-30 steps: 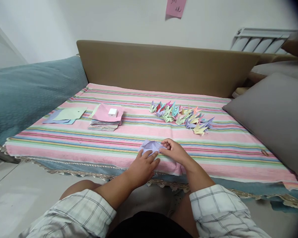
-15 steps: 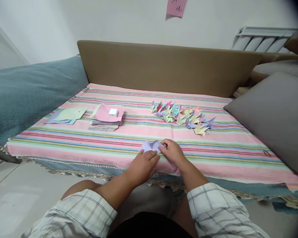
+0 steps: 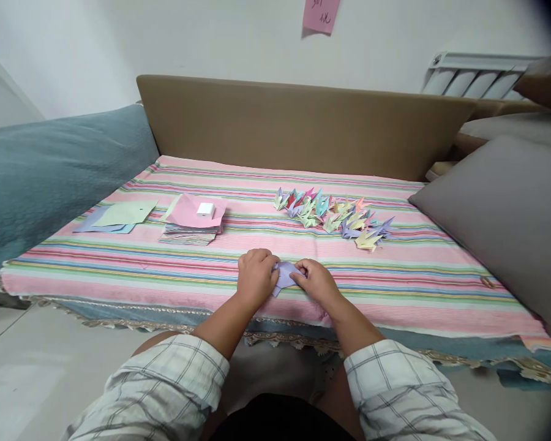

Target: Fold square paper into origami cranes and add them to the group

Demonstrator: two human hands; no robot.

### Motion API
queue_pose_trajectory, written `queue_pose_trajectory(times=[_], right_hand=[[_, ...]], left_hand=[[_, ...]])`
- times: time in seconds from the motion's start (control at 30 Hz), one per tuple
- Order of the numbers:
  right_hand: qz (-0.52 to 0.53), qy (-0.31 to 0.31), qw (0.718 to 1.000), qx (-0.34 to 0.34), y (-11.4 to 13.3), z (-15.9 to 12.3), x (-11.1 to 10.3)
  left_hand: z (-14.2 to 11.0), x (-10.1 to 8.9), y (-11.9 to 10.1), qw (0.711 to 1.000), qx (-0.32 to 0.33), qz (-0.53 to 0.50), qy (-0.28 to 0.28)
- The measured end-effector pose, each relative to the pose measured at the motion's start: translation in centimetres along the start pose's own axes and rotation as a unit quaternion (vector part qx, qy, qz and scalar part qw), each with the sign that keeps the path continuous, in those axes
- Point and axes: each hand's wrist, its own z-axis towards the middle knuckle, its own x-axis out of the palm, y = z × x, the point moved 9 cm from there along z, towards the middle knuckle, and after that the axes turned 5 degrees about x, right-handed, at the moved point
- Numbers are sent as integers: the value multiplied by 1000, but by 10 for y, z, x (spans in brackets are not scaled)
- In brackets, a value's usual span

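A purple sheet of origami paper (image 3: 285, 275), partly folded, lies on the striped cloth near the front edge of the seat. My left hand (image 3: 257, 274) is closed on its left side, with fingers curled and partly hiding that edge. At the opposite side, my right hand (image 3: 316, 278) pinches the right corner between thumb and fingers. Beyond my hands, several folded paper cranes (image 3: 333, 215) in many colours sit in a cluster. To the left stands a stack of paper squares (image 3: 190, 234), with a small white block (image 3: 206, 211) on its pink top sheet.
Loose green and purple sheets (image 3: 123, 213) lie at the far left, beside the blue armrest (image 3: 64, 159). A grey cushion (image 3: 491, 214) takes up the right end. A small brown object (image 3: 488, 282) rests near it. The brown backrest (image 3: 303, 125) rises behind.
My left hand has gone from lying flat on the paper's near edge to gripping its left side. The paper is now folded smaller. My right hand keeps its pinch.
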Motion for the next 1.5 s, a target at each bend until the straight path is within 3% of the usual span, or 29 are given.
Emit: queue_pose_trajectory(times=[0.23, 0.57, 0.9, 1.1, 1.5], right_hand=[[44, 42, 998, 5, -3, -1, -1], [57, 28, 998, -5, -8, -5, -6], [38, 27, 996, -80, 2, -9, -8], [1, 13, 996, -89, 2, -12, -9], [-5, -13, 997, -80, 5, -14, -12]], left_hand=[[-3, -1, 12, 999, -31, -11, 3], [-4, 9, -8, 995, 98, 15, 34], [-3, 17, 4, 993, 69, -57, 78], [-3, 21, 8, 991, 74, -63, 91], [-6, 16, -19, 970, 226, 77, 50]])
